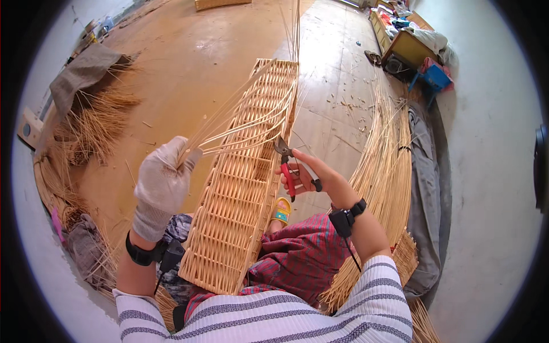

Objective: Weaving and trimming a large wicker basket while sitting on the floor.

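Observation:
A long woven wicker panel or basket side (234, 194) rests across my lap and stretches away from me. My left hand (163, 174), in a pale knitted glove, is closed around a bunch of loose wicker strands (237, 135) that run to the panel's right edge. My bare right hand (309, 171) grips pruning shears (290, 166) with red and black handles. The dark blades touch or nearly touch the right edge where the strands come out; whether they are around a strand I cannot tell. More long strands (295, 34) stand up from the far end.
A big bundle of long wicker rods (383, 166) lies at my right beside grey cloth (426, 200). To the left are more rods (94, 123) under a brown cover (86, 74). Cut bits (351, 103) litter the floor. A blue stool (436, 77) stands far right.

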The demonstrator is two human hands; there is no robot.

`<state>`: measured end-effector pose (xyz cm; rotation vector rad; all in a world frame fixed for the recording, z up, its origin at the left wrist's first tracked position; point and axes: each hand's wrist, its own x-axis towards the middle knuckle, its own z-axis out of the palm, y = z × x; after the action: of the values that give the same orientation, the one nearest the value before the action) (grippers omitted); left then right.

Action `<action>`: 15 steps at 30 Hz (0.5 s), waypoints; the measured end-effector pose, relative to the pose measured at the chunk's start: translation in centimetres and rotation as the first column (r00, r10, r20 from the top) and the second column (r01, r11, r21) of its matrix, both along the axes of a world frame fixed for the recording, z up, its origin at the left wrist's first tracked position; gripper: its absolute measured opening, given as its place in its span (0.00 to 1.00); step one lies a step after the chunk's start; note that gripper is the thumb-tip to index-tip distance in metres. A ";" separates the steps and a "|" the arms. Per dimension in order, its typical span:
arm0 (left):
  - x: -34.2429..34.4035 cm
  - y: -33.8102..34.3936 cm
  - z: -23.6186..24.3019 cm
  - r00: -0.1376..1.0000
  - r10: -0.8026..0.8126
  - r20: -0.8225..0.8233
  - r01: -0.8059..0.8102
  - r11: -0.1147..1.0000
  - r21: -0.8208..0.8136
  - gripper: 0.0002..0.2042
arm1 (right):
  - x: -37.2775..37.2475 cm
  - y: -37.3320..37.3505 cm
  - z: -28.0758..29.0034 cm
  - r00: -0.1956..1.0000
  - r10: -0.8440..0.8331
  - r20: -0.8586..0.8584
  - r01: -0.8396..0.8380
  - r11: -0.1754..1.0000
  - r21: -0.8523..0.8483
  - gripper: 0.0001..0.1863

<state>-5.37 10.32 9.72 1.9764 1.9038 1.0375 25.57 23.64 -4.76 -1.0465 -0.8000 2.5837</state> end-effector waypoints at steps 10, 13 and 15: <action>-0.2 3.1 2.0 0.996 0.016 -0.091 0.007 0.970 0.243 0.07 | 2.1 7.2 -0.7 0.999 0.047 0.027 -0.049 0.997 0.061 0.38; 0.5 4.0 3.4 0.998 -0.003 -0.058 0.018 0.967 0.256 0.07 | 3.1 10.0 -2.1 0.998 0.059 -0.013 -0.058 0.992 0.108 0.39; 0.1 4.6 3.9 0.991 0.014 -0.132 0.011 0.982 0.187 0.08 | 3.0 11.1 -3.7 1.000 0.028 -0.003 -0.027 0.992 0.122 0.38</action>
<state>-5.31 14.92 13.65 2.1982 1.9382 1.1507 28.60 34.73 -8.50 -1.0004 -0.9643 2.5221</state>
